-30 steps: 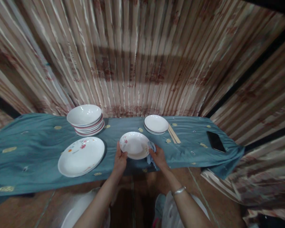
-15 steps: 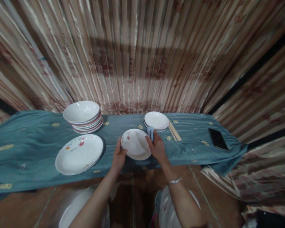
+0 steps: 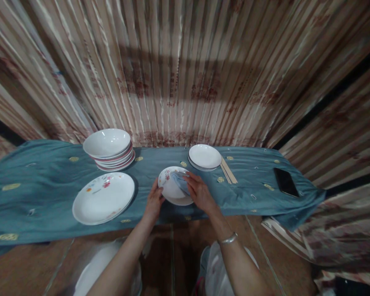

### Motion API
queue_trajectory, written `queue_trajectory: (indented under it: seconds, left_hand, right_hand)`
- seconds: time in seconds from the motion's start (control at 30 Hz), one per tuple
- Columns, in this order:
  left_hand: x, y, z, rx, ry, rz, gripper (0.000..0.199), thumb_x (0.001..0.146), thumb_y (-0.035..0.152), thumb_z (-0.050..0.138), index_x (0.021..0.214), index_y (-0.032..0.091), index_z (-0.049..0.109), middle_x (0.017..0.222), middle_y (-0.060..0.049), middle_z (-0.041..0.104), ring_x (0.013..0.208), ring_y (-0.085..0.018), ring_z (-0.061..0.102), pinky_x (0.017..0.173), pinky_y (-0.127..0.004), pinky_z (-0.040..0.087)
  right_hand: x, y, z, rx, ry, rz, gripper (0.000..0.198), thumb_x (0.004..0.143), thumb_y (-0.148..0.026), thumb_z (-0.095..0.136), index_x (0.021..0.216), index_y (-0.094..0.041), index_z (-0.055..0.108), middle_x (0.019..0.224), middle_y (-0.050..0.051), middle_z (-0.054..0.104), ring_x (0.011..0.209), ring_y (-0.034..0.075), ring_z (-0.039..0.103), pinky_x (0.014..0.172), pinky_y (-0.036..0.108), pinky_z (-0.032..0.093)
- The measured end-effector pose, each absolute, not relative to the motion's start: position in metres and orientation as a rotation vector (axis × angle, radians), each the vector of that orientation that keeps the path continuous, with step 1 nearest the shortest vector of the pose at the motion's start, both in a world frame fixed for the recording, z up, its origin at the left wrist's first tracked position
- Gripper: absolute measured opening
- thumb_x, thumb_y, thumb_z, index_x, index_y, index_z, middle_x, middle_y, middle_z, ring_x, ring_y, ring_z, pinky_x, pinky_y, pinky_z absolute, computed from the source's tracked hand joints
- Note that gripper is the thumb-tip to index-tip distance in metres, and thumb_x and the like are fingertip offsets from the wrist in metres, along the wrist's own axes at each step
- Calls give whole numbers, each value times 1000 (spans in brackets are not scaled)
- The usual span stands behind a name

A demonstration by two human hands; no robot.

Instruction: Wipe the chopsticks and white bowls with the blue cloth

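A round white plate [image 3: 174,196] with small flowers on its rim is tilted up in front of me, above the near part of the table. My left hand [image 3: 155,198] grips its left edge, thumb on the upper face. In my right hand [image 3: 200,191] is a light blue cloth [image 3: 179,181], pressed against the inside of the plate. Fingers of that hand cover part of the cloth and the plate's right side.
On the teal tablecloth [image 3: 160,158], a stack of bowls and plates [image 3: 111,148] stands at back left, with oval flowered plates [image 3: 103,201] before it. Small plates [image 3: 205,156], chopsticks [image 3: 229,170] and a black phone [image 3: 285,181] lie to the right. A curtain [image 3: 179,82] hangs behind.
My right hand has moved the cloth from the plate's right edge leftward onto its face, where it now lies spread. My left hand keeps its hold on the left edge.
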State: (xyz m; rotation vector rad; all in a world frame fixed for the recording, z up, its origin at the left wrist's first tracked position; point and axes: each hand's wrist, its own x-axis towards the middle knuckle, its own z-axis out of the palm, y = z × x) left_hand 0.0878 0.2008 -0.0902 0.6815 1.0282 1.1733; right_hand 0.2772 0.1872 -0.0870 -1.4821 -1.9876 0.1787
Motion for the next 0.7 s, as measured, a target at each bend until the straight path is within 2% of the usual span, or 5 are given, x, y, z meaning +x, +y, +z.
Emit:
queue_trajectory:
  seconds: [0.13, 0.4, 0.7]
  left_hand:
    - [89, 201, -86, 638, 993, 1152, 61, 80, 34, 57, 138, 22, 41, 131, -10, 57, 98, -20, 63, 75, -26, 51]
    - [90, 201, -86, 617, 980, 1147, 63, 81, 38, 56, 139, 21, 39, 128, -10, 59, 88, -18, 65, 70, -26, 51]
    - [92, 200, -88, 640, 932, 1182, 67, 80, 43, 59, 140, 20, 39, 129, -12, 59, 98, -20, 64, 80, -29, 51]
  right_hand:
    - [271, 185, -85, -1583, -2152, 269, 47, 85, -5, 37, 126, -18, 55, 133, 11, 53, 122, 21, 49, 105, 38, 38]
    - [271, 178, -77, -1535, -2220, 480, 41, 85, -7, 45, 120, -20, 61, 126, 9, 59, 114, 20, 55, 100, 36, 42]
    - [247, 169, -78, -1227, -2055, 797, 33, 89, -15, 44, 111, -24, 67, 124, 5, 61, 111, 18, 59, 97, 34, 45]
